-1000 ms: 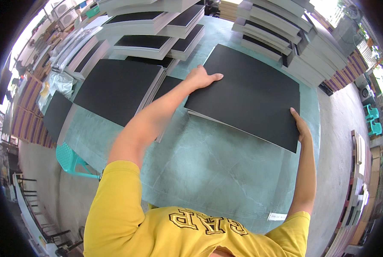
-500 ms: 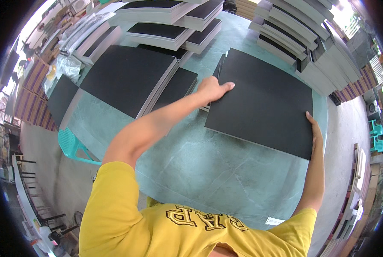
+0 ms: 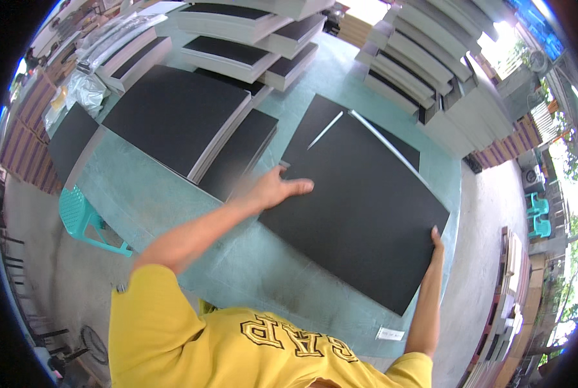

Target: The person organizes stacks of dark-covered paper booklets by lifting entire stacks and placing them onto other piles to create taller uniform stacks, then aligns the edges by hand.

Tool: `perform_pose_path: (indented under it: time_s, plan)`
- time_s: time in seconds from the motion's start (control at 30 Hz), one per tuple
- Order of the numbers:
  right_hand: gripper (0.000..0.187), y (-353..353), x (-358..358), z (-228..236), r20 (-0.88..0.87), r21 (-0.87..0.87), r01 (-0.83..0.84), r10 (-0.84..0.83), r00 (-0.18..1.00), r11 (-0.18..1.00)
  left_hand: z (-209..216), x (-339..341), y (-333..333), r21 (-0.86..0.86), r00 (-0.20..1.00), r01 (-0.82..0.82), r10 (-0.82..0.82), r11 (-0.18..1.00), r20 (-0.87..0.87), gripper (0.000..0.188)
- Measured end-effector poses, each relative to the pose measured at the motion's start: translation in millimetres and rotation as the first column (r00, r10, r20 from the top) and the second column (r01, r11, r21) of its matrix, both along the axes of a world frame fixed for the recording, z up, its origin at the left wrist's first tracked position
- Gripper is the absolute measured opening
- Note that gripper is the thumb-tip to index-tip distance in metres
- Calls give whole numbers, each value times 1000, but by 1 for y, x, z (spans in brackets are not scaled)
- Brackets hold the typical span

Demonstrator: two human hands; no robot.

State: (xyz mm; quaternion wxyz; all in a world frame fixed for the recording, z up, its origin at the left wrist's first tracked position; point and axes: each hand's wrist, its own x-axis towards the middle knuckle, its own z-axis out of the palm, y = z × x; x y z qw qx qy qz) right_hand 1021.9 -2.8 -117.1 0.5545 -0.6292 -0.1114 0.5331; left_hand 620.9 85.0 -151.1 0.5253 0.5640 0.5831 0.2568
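Note:
A large black square board (image 3: 357, 213) with pale edges lies turned at an angle between my two hands. My left hand (image 3: 277, 189) is closed on its left side, thumb on the upper face and the other fingers partly hidden at the edge. The right edge is gripped by my right hand (image 3: 435, 246); its thumb shows on top and the remaining fingers are hidden beneath. Partly covered behind it, another black board (image 3: 316, 116) shows at the far side. Pale strips run along the held board's far edges.
To the left, a stack of large black boards (image 3: 179, 123) stands beside narrower black boards (image 3: 240, 152) on the green marbled table (image 3: 237, 271). Tall stacks of thick white-edged blocks (image 3: 227, 55) rise behind, and more (image 3: 405, 71) at the far right. A turquoise stool (image 3: 85, 216) stands left.
The held board has moved toward me and turned clockwise, both hands going with it. The black board behind it is now more exposed.

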Motion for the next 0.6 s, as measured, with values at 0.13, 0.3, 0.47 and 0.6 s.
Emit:
perform_pose_path:
  time_s: [0.13,0.3,0.47,0.6]
  plan:
    - [62,-47,12,-40,17,226,-1,-3,1000,974,-56,-20,-37,-39,984,54,-46,998,174,95]
    - [72,-80,3,-14,176,398,-28,-47,983,917,-17,-22,-55,-95,902,117,-65,989,428,80]
    - [77,-127,13,2,222,605,72,-256,941,793,4,-18,-50,152,805,104,-173,983,568,87]
    - [101,-143,-33,43,372,650,-146,-144,917,745,37,-21,-50,338,812,35,-224,940,540,106]
